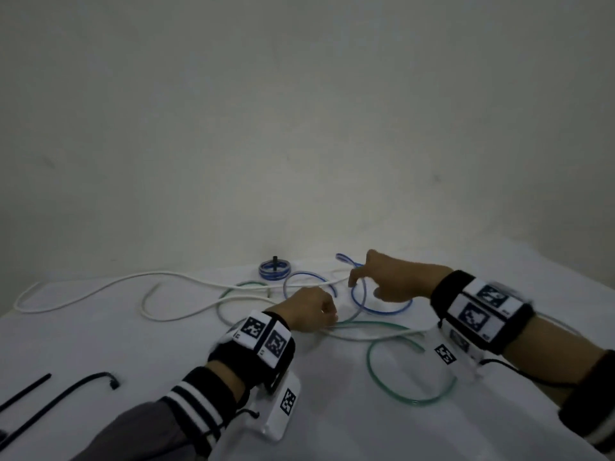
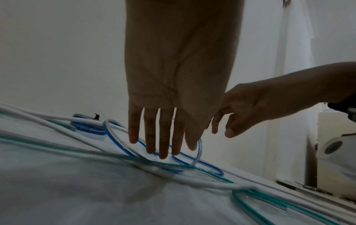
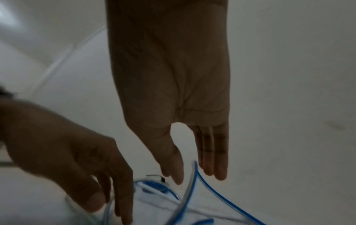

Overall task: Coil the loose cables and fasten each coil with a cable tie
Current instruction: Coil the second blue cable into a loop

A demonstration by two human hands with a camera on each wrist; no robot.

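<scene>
A loose blue cable [image 1: 382,309] lies in loops on the white-covered table [image 1: 133,344], tangled with a green cable [image 1: 412,402] and a long white cable [image 1: 100,287]. My left hand [image 1: 329,316] hangs over the blue loops with straight fingers [image 2: 163,149], their tips at the cable [image 2: 212,167], gripping nothing. My right hand [image 1: 359,284] is just beyond it. In the right wrist view its thumb and fingers [image 3: 212,167] stand on either side of a raised blue loop [image 3: 217,193], without closing on it. A coiled blue cable [image 1: 274,270] with a black tie sits behind.
Two black cable ties [image 1: 66,394] lie at the front left of the table, one more strip [image 1: 23,392] beside them. A plain wall stands directly behind the table. The white cable sprawls across the left half.
</scene>
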